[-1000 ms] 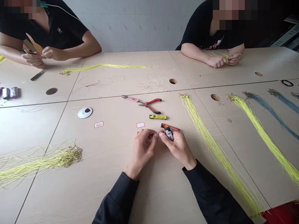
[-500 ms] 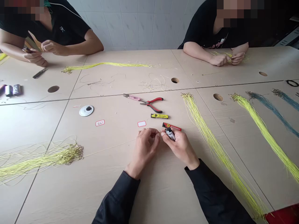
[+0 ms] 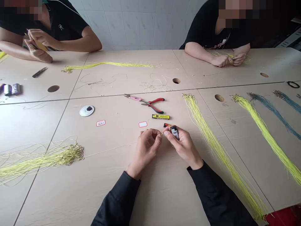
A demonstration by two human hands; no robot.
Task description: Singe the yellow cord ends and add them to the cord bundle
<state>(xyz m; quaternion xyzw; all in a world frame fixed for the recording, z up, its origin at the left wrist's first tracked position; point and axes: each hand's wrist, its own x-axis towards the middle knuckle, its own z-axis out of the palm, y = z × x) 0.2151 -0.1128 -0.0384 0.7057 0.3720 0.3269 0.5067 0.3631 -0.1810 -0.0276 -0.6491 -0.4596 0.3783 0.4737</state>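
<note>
My left hand [image 3: 148, 146] pinches a thin yellow cord [image 3: 110, 150], which runs left to a bundle of yellow cords [image 3: 68, 155] with metal clasps at its end. My right hand [image 3: 183, 146] is closed around a silver and black lighter [image 3: 174, 132], upright in its palm. Its thumb and index finger meet at the cord's end, close to the left fingertips; the detail there is too small to make out. Behind the right hand, a red lighter [image 3: 166, 125] is mostly covered. Beyond it lies a yellow lighter [image 3: 161, 117].
Red-handled pliers [image 3: 155, 105] and pink snips [image 3: 134, 98] lie ahead. More yellow cord bundles [image 3: 211, 141] and blue ones [image 3: 270, 108] stretch along the right. A white disc [image 3: 87, 110] sits left. Two people [image 3: 70, 28] work across the table, which has round holes [image 3: 219, 98].
My right hand has shifted slightly right and turned, the lighter now more upright and covering more of the red one. My left hand stays nearly still. The person at left has raised their hands.
</note>
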